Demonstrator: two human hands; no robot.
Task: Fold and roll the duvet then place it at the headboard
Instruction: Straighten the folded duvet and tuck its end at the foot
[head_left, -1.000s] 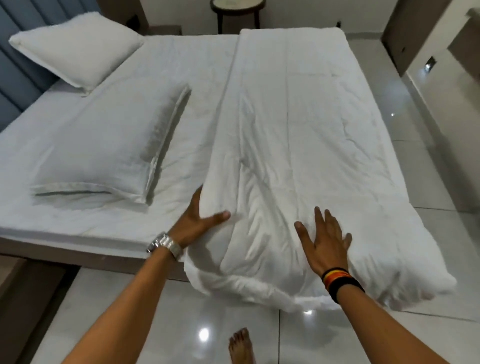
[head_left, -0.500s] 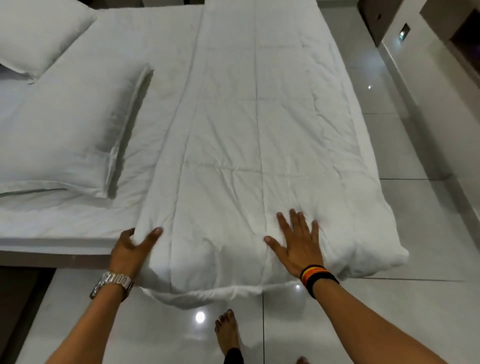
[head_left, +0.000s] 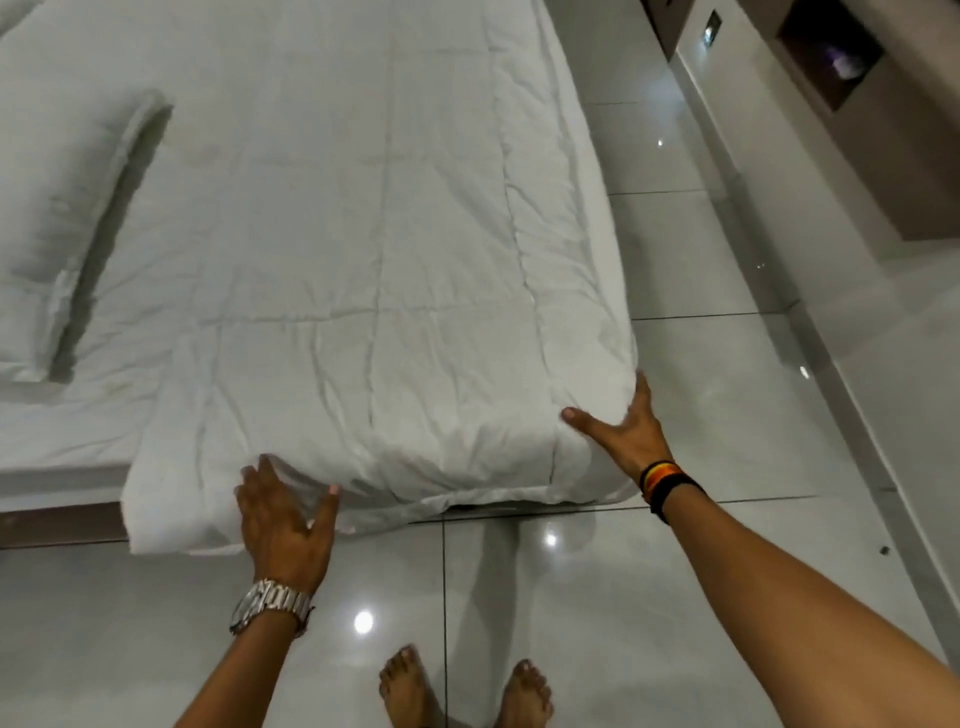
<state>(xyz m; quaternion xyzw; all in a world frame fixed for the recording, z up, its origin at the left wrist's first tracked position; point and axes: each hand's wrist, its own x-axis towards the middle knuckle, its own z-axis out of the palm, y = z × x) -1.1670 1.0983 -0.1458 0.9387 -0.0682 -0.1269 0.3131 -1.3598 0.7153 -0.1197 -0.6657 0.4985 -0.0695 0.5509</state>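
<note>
At the near edge of the bed (head_left: 52, 467), the folded duvet (head_left: 363, 260) lies as a long strip along the mattress's right side, its long axis running straight away from the person, its near end drooping over the edge; the left hand (head_left: 283, 525) rests spread on that hanging end, the right hand (head_left: 626, 431) cups the right corner, fingers wide (neither pinching); to roll well, I'd tuck both corners evenly and keep the first turn tight and square; the pillow (head_left: 78, 234) lies well apart.
</note>
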